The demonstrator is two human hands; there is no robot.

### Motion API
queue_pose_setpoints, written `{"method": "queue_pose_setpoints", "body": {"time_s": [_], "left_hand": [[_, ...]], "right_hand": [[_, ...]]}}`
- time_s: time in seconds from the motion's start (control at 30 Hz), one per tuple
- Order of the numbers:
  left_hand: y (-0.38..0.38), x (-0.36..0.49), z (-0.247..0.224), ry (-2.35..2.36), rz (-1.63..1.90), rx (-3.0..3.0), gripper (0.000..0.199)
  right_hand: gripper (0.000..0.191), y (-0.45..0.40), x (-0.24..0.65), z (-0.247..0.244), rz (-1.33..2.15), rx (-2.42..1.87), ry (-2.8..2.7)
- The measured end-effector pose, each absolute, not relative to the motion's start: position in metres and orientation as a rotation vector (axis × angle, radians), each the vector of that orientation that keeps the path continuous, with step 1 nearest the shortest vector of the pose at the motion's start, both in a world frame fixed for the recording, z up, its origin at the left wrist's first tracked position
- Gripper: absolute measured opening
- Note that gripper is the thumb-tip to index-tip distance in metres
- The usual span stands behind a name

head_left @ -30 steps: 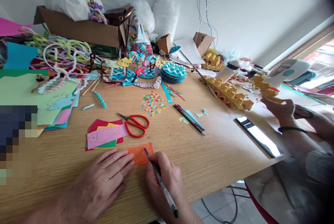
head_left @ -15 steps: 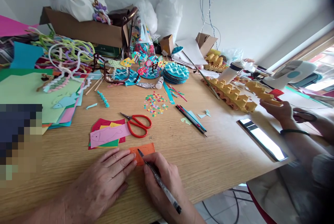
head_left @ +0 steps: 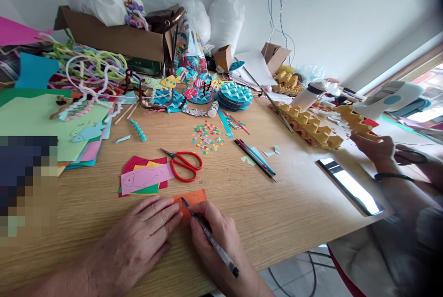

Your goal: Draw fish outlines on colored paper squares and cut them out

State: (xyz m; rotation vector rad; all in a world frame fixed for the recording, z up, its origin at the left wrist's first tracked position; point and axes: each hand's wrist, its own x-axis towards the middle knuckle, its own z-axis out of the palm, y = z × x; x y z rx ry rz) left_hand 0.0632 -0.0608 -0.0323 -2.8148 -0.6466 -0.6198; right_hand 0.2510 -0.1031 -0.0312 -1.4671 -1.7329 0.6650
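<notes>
Flat on the table, my left hand [head_left: 138, 237] rests its outstretched fingertips on the left part of an orange paper [head_left: 197, 195]. Closed around a black-tipped pen [head_left: 216, 246], my right hand [head_left: 221, 237] lies just right of it, the pen's tip on the paper. Faint drawn lines show near the paper's top edge. Beyond my left hand is a stack of coloured papers, topped by a pink strip [head_left: 145, 178] with a fish outline. Red-handled scissors [head_left: 187, 166] lie at the strip's right end.
A person's hands at the right hold a yellow egg-carton piece [head_left: 356, 121] and scissors. Nearby lie a phone [head_left: 349, 186], pencils [head_left: 255, 161] and confetti [head_left: 206, 138]. Coloured sheets [head_left: 31, 117] cover the left; blue wavy discs [head_left: 234, 96] are stacked farther back.
The pen tip has shifted slightly left on the orange paper. The other person's hands and the carton piece have moved a little to the right.
</notes>
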Motion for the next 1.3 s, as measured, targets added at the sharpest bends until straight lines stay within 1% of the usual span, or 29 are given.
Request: {"method": "queue_pose_setpoints", "body": {"time_s": [0.23,0.4,0.57,0.8,1.3], "left_hand": [[-0.0605,0.061,-0.0315,-0.649,-0.585,-2.878,0.031],[-0.0618,0.0603,-0.0352,-0.668,-0.604,-2.883,0.034],[-0.0616,0.0604,-0.0354,-0.633,-0.59,-2.855,0.031],[-0.0618,0.0613,-0.0361,-0.653,-0.615,-2.85,0.034],[-0.0612,0.0613,-0.0344,-0.631,-0.604,-2.83,0.031]], "right_hand": [[0.015,-0.104,0.251,-0.032,0.661,-1.471,-1.743],[0.015,-0.1044,0.2515,-0.0313,0.671,-1.454,-1.753],[0.014,-0.1045,0.2525,-0.0316,0.669,-1.46,-1.728],[0.014,-0.1059,0.252,-0.0309,0.658,-1.472,-1.749],[0.014,-0.1063,0.2529,-0.0329,0.669,-1.458,-1.728]]}}
